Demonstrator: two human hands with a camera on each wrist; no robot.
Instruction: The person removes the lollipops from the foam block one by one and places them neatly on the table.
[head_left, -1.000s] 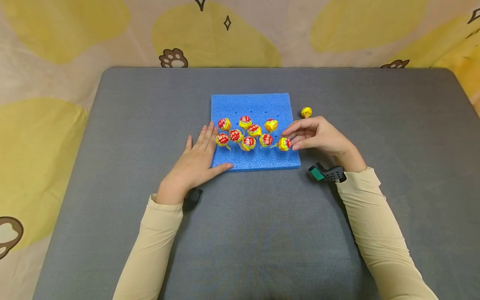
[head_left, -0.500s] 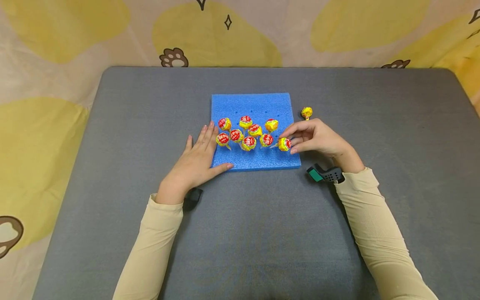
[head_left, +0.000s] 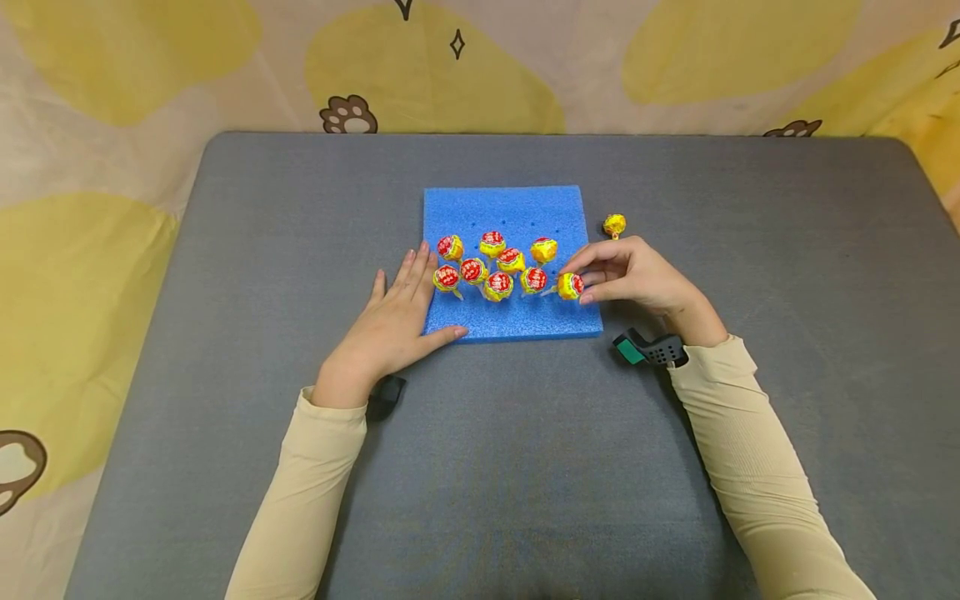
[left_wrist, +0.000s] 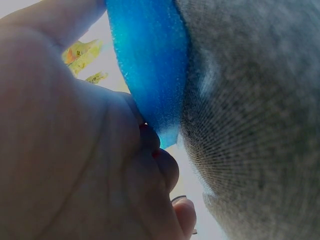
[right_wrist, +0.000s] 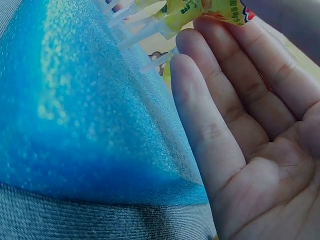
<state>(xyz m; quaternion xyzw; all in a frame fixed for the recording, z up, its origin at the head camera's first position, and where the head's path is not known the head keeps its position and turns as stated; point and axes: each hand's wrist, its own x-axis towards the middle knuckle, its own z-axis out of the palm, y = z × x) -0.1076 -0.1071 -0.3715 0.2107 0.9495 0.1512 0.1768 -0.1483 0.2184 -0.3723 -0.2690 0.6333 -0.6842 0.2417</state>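
Head view | left hand (head_left: 393, 321): fingers straight, touch blue foam block (head_left: 510, 204) | right hand (head_left: 637, 273): fingers pinch lollipop (head_left: 571, 287) above block

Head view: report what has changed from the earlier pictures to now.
The right hand has shifted slightly left and toward the person, closer about the rightmost lollipop in the blue board, uncovering some stick of the loose lollipop on the table. Unchanged: the left hand at the board's left edge and the board's other lollipops.
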